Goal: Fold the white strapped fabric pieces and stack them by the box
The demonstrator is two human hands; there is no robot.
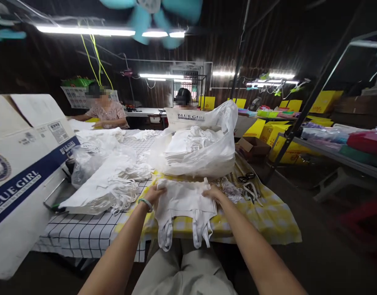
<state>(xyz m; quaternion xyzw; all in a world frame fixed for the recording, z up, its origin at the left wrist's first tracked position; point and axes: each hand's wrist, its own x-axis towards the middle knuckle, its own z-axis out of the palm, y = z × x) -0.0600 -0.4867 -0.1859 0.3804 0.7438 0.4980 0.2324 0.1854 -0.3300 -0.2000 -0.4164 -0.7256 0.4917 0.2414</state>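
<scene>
A white strappy camisole (182,198) is spread in front of me, its straps hanging over the table's front edge. My left hand (154,194) grips its left side, with a bracelet on the wrist. On its right side my right hand (212,193) is closed on the cloth. Just behind it stands a clear plastic bag (203,166) filled with a stack of white garments (182,143). To the left lies a pile of white garments (99,188) with a tangle of straps.
A large white carton (19,229) stands at the left. On the yellow checked cloth (268,217), scissors (246,178) and thread scraps (231,191) lie at the right. Two other people sit across the table, one with a sleeve (113,114) visible. A metal rack (339,149) stands farther right.
</scene>
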